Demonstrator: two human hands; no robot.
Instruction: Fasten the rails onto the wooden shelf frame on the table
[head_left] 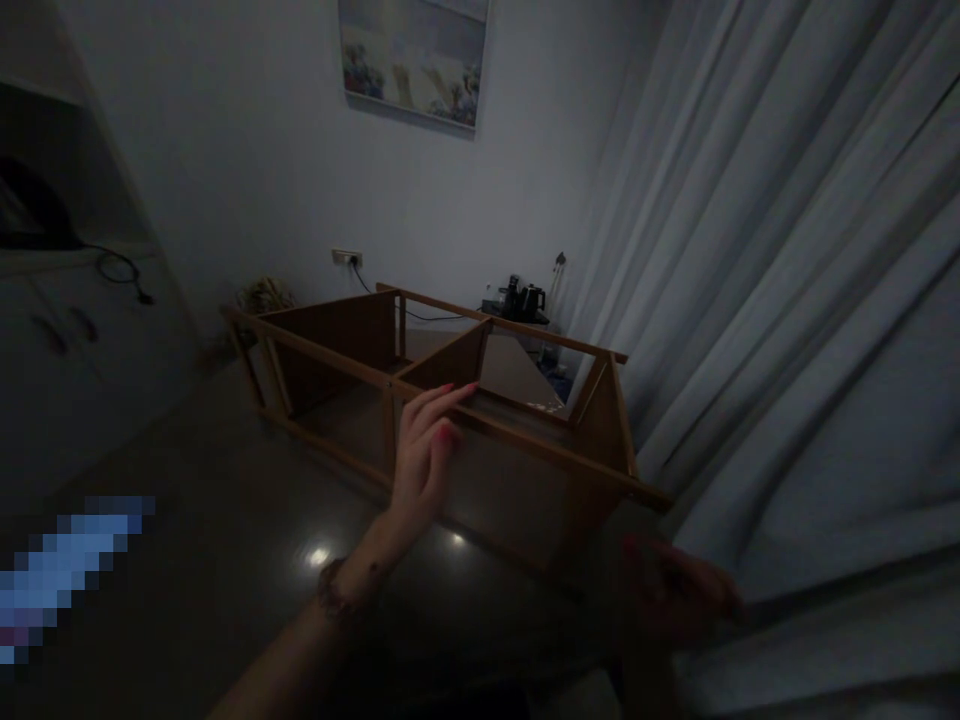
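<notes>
A brown wooden shelf frame (517, 438) lies on its side on the floor, with panels dividing it into bays. My left hand (424, 450) is at the middle of its near upper rail, fingers stretched out and thumb apart. Whether the fingertips touch the rail or hover just over it, I cannot tell. Low at the right, in shadow beyond the frame's near right corner, my right hand (675, 590) has its fingers curled in. Anything inside them is hidden by the dark and blur.
Long pale curtains (795, 300) hang along the right side. Behind the frame, a black kettle (533, 300) stands on a small dark table by the wall. A white cabinet (82, 350) is at the left, and a wall socket (346, 257) has a cord plugged in.
</notes>
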